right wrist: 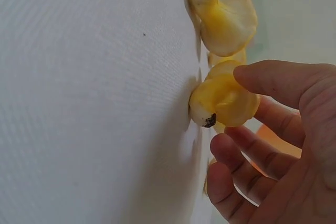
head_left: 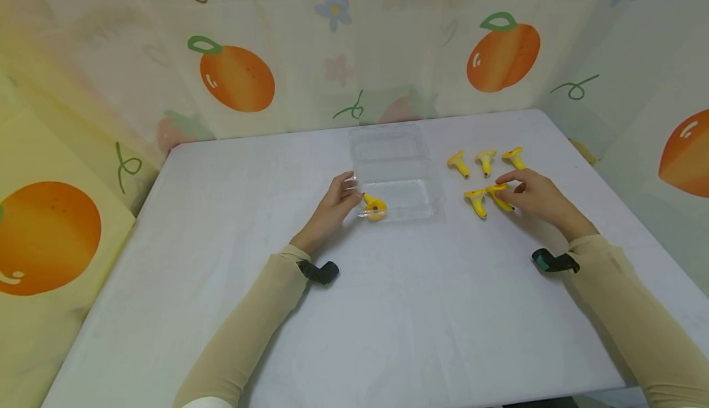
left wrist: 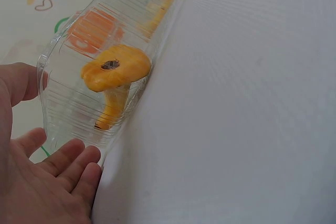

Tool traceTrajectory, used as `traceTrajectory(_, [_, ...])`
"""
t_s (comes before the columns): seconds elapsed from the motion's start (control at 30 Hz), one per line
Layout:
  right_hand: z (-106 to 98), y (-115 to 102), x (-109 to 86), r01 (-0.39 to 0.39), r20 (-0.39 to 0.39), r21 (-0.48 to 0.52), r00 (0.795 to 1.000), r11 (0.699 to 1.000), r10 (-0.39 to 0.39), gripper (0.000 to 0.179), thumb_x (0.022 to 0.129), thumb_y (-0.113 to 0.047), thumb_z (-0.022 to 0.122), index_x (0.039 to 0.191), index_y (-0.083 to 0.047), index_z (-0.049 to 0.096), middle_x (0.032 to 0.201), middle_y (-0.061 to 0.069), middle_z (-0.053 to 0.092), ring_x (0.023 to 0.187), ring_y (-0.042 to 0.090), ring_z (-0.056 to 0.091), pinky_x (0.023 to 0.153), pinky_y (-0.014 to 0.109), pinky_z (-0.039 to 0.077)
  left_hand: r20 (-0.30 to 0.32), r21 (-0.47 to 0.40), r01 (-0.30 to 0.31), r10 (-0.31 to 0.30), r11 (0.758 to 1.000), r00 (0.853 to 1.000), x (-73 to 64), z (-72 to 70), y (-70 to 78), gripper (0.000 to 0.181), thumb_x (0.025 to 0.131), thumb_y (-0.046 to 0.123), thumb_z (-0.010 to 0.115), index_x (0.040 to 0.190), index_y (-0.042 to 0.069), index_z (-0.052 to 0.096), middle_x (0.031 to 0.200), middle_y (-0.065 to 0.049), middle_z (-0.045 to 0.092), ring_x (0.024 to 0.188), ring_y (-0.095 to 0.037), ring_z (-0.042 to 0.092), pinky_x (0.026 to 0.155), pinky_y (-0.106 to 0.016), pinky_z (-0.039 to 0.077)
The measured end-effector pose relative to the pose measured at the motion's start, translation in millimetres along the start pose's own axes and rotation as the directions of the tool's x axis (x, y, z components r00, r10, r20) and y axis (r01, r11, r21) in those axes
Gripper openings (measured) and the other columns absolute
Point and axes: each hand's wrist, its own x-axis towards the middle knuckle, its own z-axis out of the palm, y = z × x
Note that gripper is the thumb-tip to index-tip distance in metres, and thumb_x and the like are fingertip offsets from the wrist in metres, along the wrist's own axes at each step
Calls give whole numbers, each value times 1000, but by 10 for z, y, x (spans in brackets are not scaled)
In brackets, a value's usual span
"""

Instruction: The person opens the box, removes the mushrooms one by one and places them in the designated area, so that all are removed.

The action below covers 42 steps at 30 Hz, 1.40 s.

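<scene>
At its left side, a clear plastic clamshell box (head_left: 397, 196) is held by my left hand (head_left: 334, 202), thumb at the rim and fingers along the outer wall. Inside, near the left end, lies one yellow mushroom (left wrist: 116, 69) with a dark spot on its cap. My right hand (head_left: 534, 196) pinches another yellow mushroom (right wrist: 226, 98) by its flared cap, thumb on one side and index finger partly hidden behind. That mushroom's dark-tipped stem is down at the table. Touching or almost touching it is a neighbouring mushroom (head_left: 476, 203).
Behind the right hand, three more mushrooms lie in a row, among them a left one (head_left: 458, 164) and a middle one (head_left: 485, 162). The box's raised lid (head_left: 388, 143) leans toward the back. A white cloth (head_left: 421, 322) covers the table; a fruit-print curtain (head_left: 410, 45) hangs behind.
</scene>
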Motion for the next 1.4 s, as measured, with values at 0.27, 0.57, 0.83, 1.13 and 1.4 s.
traceTrajectory(0.27, [-25, -46, -21, 16, -15, -3, 1000, 1000, -16, 47, 100, -31, 61, 136, -2, 56, 135, 27, 47, 104, 38, 50, 69, 31, 45, 4, -11, -2, 2, 1000, 1000, -1, -6, -6, 65, 105, 27, 54, 159, 16, 21, 160, -10, 37, 148, -29, 38, 124, -48, 31])
traceTrajectory(0.57, [-63, -59, -27, 64, -72, -10, 995, 998, -64, 47, 104, -37, 54, 133, -1, 59, 141, 30, 48, 108, 40, 53, 69, 31, 46, 13, -14, 15, -15, 1000, 1000, -20, -5, 53, 65, 105, 24, 53, 160, 15, 20, 162, -14, 34, 149, -32, 36, 125, -49, 30])
traceTrajectory(0.83, [-153, -132, -31, 78, -98, -14, 992, 997, -79, 46, 104, -36, 55, 134, -1, 59, 145, 27, 48, 109, 39, 51, 73, 33, 45, 4, -5, -5, 5, 1000, 1000, -7, -7, -7, 65, 104, 28, 54, 159, 16, 22, 160, -10, 37, 147, -30, 39, 124, -49, 32])
traceTrajectory(1.13, [-275, -311, -8, 94, -124, -4, 988, 996, -93, 47, 104, -38, 52, 136, -3, 58, 139, 23, 52, 109, 37, 50, 72, 32, 46, 3, -9, 0, 0, 1000, 1000, -15, -3, 6, 65, 104, 28, 54, 160, 16, 21, 160, -10, 37, 147, -30, 38, 124, -48, 32])
traceTrajectory(1.4, [-354, -478, 10, 95, -136, -3, 986, 995, -95, 47, 104, -39, 51, 137, -6, 57, 143, 22, 50, 116, 38, 49, 76, 33, 46, 3, -9, -6, 6, 1000, 1000, -15, -1, 11, 65, 104, 28, 54, 159, 16, 21, 160, -11, 37, 148, -30, 38, 124, -48, 31])
